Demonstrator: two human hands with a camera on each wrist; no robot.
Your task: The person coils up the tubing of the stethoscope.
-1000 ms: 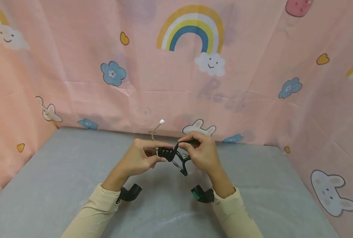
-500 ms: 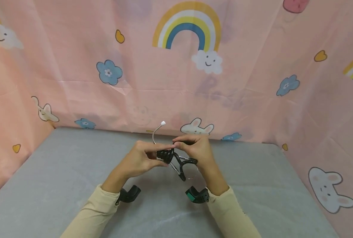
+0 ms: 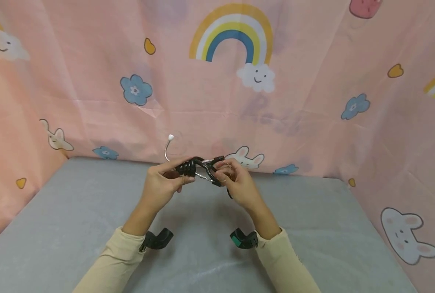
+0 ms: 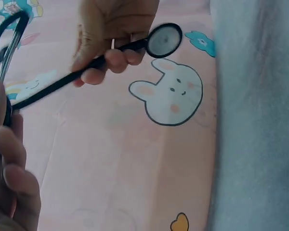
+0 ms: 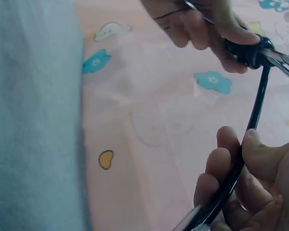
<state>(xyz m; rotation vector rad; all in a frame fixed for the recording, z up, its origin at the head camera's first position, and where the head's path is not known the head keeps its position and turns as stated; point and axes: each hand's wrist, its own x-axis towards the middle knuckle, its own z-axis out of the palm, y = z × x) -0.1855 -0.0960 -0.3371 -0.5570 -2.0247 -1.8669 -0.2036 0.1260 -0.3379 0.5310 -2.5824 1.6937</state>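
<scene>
A black stethoscope [image 3: 186, 168] is held above the table between both hands, its tubing wound in several turns around the metal ear tubes. My left hand [image 3: 158, 189] pinches the wound coil between thumb and fingers. One white ear tip [image 3: 171, 137] sticks up beyond that hand on a curved metal tube. My right hand [image 3: 242, 189] grips the tubing's loose length, thumb against fingers, as the right wrist view shows. This tubing [image 5: 256, 108] runs straight from the coil to the right hand. Past the right fingers, the left wrist view shows the round chest piece [image 4: 164, 41].
Below the hands lies a table with a grey cover [image 3: 203, 260]. A pink cloth [image 3: 298, 134] printed with rainbows, rabbits and flowers hangs behind it and at the sides. Each wrist carries a black camera mount [image 3: 158, 239].
Both hands have risen with the stethoscope, the left also shifting left. My right hand has moved from against the coil to its right, drawing a length of tubing out.
</scene>
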